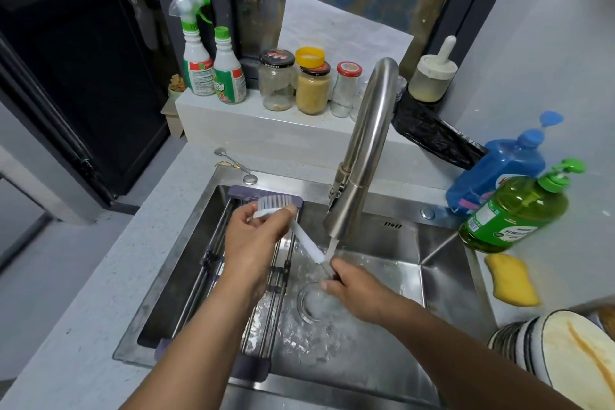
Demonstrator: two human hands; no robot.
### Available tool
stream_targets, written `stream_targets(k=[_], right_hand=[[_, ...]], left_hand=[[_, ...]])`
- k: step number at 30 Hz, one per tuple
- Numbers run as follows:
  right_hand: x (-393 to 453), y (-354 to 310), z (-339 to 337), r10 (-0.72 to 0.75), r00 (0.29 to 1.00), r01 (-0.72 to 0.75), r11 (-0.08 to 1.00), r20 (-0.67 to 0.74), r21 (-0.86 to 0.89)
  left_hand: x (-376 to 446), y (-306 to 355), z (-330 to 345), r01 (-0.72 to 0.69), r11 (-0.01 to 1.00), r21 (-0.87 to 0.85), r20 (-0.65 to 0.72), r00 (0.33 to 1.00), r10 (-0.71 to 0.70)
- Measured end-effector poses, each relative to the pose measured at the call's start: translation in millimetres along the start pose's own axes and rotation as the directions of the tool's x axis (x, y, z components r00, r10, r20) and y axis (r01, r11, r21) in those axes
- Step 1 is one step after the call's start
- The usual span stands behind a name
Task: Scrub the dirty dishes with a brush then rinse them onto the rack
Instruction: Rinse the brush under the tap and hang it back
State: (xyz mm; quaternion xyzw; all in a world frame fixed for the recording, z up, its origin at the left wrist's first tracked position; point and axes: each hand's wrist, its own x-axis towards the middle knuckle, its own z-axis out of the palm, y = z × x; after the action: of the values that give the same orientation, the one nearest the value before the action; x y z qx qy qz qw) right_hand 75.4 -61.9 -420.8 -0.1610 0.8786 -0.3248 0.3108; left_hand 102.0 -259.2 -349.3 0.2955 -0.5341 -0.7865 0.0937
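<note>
- Left hand [254,243] closed around the brush [286,220] at its head end, bristles turned up and away from the body; likely a hold to keep the bristles clear while the handle gets rinsed.
- Right hand [356,289] closed on the low end of the brush handle, right under the water stream [331,248], fingers wrapped. Whether it holds anything else, cannot tell.
- Brush slants from far left down to near right, so the handle end meets the running water.
- Faucet [366,143] arches over from the far side, its spout aimed at the middle of the sink [446,260]; water pooling around the drain [311,303].
- Rack [216,263] spans the left half of the sink, far edge to near edge, bare of dishes; placed there so rinsed pieces drip into the basin.
- Dirty dishes [562,349] stacked on the surface at near right, top plate streaked with yellow-brown residue, well apart from the rack. Judgement: no dish washed yet.
- Green soap bottle [514,213] and blue bottle [499,170] stand to the right of the sink, yellow sponge [512,280] just near of them, all within the right hand's reach.
- Jars and spray bottles line the far ledge, away from the splash.
</note>
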Motion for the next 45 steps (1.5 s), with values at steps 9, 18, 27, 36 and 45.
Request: stream_targets(k=[9, 18, 27, 36, 45], right_hand=[[1, 29, -11, 0.121, 0.992, -0.121, 0.993, -0.031, -0.010], [-40, -1, -68, -0.004, 0.973, 0.120, 0.865, -0.233, 0.488], [-26, -38, -49, 0.114, 0.943, 0.091, 0.814, -0.311, 0.573], [-46, -24, -92, 0.254, 0.800, 0.048, 0.876, -0.543, 0.480], [-57, -12, -115, 0.247, 0.768, 0.155, 0.823, -0.591, 0.546]], left_hand=[[5, -7, -14, 0.045, 0.996, -0.083, -0.044, 0.998, -0.049], [20, -76, -37, 0.579, 0.740, -0.344, 0.022, 0.792, -0.610], [-5, -110, -23, 0.342, 0.840, 0.420, -0.233, 0.936, -0.264], [-22, -119, -3, 0.199, 0.896, 0.397, 0.068, 0.967, -0.245], [-16, -122, 21, 0.356, 0.934, 0.000, 0.080, 0.931, -0.355]])
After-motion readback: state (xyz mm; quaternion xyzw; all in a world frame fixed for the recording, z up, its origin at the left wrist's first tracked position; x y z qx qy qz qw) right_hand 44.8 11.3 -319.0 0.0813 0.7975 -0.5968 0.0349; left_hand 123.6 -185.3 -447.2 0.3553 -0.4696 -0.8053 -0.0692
